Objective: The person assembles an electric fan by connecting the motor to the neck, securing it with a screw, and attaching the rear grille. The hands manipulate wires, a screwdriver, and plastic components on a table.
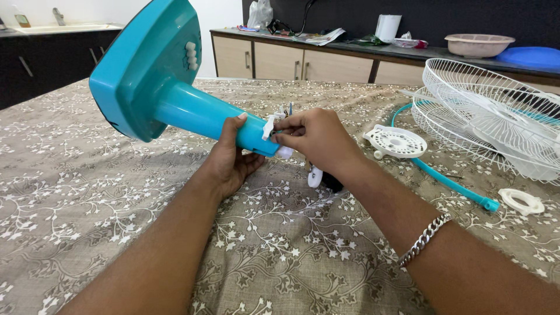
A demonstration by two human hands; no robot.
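We are holding the teal fan base (169, 81) up off the table (87, 192), tilted so its square foot is pointing up and to the left and its neck is slanting down to the right. Our left hand (230, 157) is gripping the neck from below, thumb lying up along the teal plastic. Our right hand (312, 137) is pinching a small white clip (268, 127) at the open end of the neck, fingers bunched tight around it; thin wires (287, 109) are poking up just behind the fingertips. A row of white buttons (191, 55) is showing on the foot.

Under our right hand a white part (315, 175) and something black (332, 182) are lying on the patterned cloth; we cannot tell what they are. A steel bracelet (424, 239) is hanging on our right wrist.

To the right, a white round vented cover (395, 142) is lying flat on the table, with a teal ring strip (449, 181) curving past it. Two white wire grilles (490, 111) are stacking against each other near the table's right edge, and a white ring nut (521, 201) is sitting just in front of them.

Behind, a counter (361, 55) is carrying a paper roll (387, 27), a pink basin (479, 44) and a blue lid (531, 56).
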